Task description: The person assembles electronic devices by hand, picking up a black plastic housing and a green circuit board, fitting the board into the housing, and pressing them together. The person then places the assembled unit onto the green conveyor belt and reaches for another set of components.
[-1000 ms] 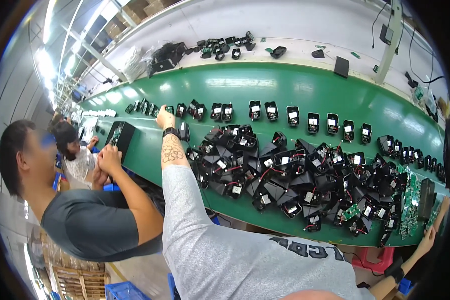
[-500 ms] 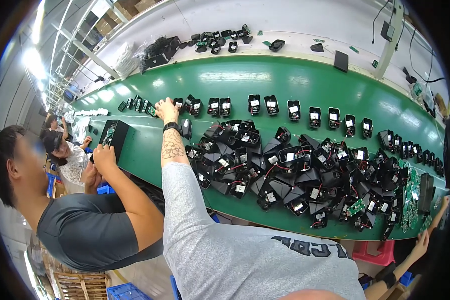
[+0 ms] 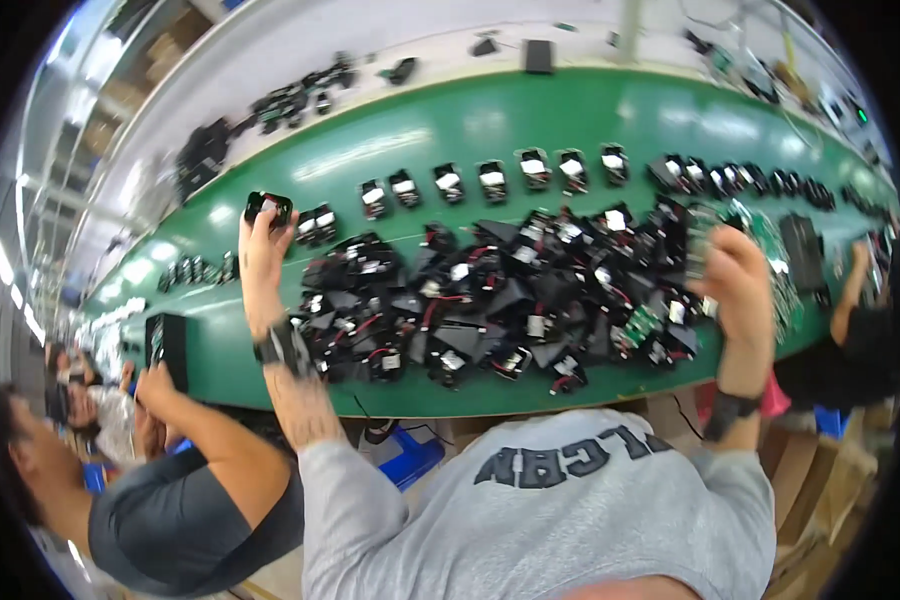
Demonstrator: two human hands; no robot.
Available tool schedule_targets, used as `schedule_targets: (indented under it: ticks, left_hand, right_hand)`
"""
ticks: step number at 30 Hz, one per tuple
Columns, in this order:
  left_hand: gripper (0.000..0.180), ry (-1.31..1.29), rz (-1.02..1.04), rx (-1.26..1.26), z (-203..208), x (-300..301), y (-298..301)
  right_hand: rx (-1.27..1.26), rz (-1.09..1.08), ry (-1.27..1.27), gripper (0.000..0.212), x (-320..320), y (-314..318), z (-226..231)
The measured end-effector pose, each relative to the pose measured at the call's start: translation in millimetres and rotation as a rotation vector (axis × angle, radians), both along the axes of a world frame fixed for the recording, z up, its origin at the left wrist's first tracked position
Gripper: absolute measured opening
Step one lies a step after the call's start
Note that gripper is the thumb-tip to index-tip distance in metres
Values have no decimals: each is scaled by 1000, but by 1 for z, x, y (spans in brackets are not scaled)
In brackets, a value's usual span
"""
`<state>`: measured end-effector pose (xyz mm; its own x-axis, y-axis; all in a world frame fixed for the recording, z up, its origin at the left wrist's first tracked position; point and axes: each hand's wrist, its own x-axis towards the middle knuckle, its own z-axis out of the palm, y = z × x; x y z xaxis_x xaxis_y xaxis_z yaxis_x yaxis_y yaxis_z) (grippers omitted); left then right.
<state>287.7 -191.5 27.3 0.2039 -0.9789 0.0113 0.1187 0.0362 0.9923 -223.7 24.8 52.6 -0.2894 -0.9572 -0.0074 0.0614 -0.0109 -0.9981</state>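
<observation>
Left hand point(image 3: 262, 238), 10 o'clock: fingers closed on one open black housing point(image 3: 283, 209), held near the counter point(image 3: 450, 135); whether it touches the surface cannot be told. Right hand point(image 3: 738, 272), just above 3 o'clock: fingers curled on a blurred, flat greenish piece, apparently a circuit board point(image 3: 699, 245). Row of open black housings point(image 3: 491, 181), 11 to 1 o'clock, spaced apart. Heap of black housings point(image 3: 465, 330), centre, red leads point(image 3: 427, 317) among them. Strip of loose green circuit boards point(image 3: 782, 262), 3 o'clock, beside the right hand. Handling, as judged: grip the housing by its outer walls, opening upward; keep leads clear of neighbouring units; pinch the board by its edges, off its components; leave even gaps along the row.
</observation>
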Motion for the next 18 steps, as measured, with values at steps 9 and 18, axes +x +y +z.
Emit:
schedule_targets:
  ticks: [9, 18]
  left_hand:
    - [38, -217, -375, -116, 28, -263, 165]
    - [38, -222, -384, -160, 11, -289, 166]
  right_hand:
    - [10, 446, -586, 12, 62, -16, -31]
    - [37, 361, -683, 11, 46, -13, -50]
